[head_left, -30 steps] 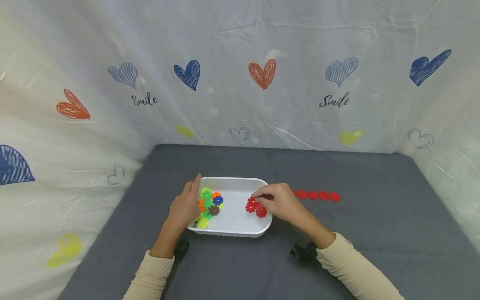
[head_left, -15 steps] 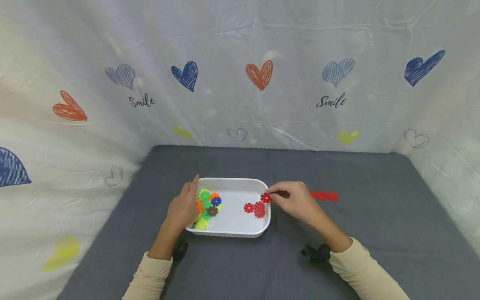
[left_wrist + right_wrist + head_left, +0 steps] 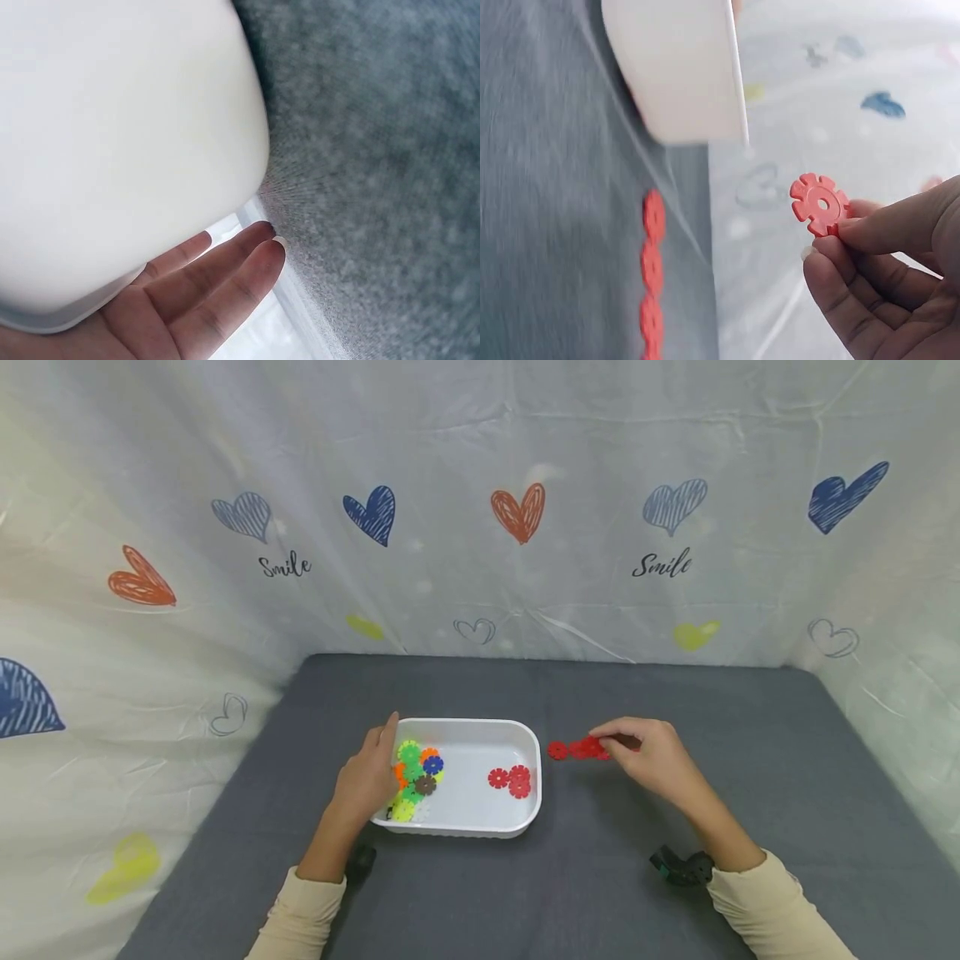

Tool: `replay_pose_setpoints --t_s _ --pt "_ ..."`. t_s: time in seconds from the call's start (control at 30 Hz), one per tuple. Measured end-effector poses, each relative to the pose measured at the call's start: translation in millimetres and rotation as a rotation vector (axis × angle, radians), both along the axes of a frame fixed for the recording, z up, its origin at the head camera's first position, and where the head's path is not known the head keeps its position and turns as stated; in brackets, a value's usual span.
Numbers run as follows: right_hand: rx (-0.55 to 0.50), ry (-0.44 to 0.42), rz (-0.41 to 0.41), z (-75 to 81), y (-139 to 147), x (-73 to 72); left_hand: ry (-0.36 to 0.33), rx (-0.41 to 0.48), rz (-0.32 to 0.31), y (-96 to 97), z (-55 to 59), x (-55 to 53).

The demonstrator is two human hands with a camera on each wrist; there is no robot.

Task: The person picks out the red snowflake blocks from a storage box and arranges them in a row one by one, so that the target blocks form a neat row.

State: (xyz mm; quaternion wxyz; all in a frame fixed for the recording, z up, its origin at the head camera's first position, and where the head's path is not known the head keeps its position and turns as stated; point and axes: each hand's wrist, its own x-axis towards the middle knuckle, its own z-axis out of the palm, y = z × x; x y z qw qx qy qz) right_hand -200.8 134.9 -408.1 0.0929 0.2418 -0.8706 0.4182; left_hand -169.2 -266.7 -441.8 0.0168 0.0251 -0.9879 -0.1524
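Observation:
My right hand (image 3: 651, 758) pinches a red notched plastic disc (image 3: 808, 205) between thumb and fingertips. In the right wrist view the disc stands apart from a line of similar red discs (image 3: 652, 270) on the cloth; in the head view it overlaps that line. My left hand (image 3: 367, 782) rests at the left end of a white tray (image 3: 465, 750), its fingers (image 3: 229, 300) nearly straight along the outside; its thumb is hidden in the left wrist view. A few red discs (image 3: 498, 778) lie at the tray's right end. Mixed-colour discs (image 3: 413, 771) are heaped at its left end, partly behind my left hand.
A dark grey cloth (image 3: 495, 893) covers the table. Behind it and along both sides hangs a pale curtain (image 3: 435, 435) printed with hearts. Each wrist bears a black strapped device, such as the right wrist camera (image 3: 681, 866).
My right hand has lifted a red disc from the tray and carried it rightward, over the line of red discs. My left hand stays at the tray's left end.

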Motion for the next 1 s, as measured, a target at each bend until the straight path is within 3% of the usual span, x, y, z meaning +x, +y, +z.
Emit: replay_pose_setpoints --t_s 0.23,0.4,0.7,1.0 --pt "0.070 0.024 -0.117 5.0 38.0 -4.6 0.009 -0.014 -0.008 0.1 -1.0 -0.4" --pt "0.110 0.001 -0.143 6.0 58.2 -12.1 -0.002 -0.009 0.001 0.0 0.0 -0.3" --pt "0.239 -0.237 -0.166 -2.6 92.0 -27.9 -0.003 -0.008 0.003 -0.9 -1.5 -0.3" --pt "0.321 -0.339 -0.217 -20.6 114.7 -37.3 0.006 -0.007 0.010 0.3 -0.1 0.3"
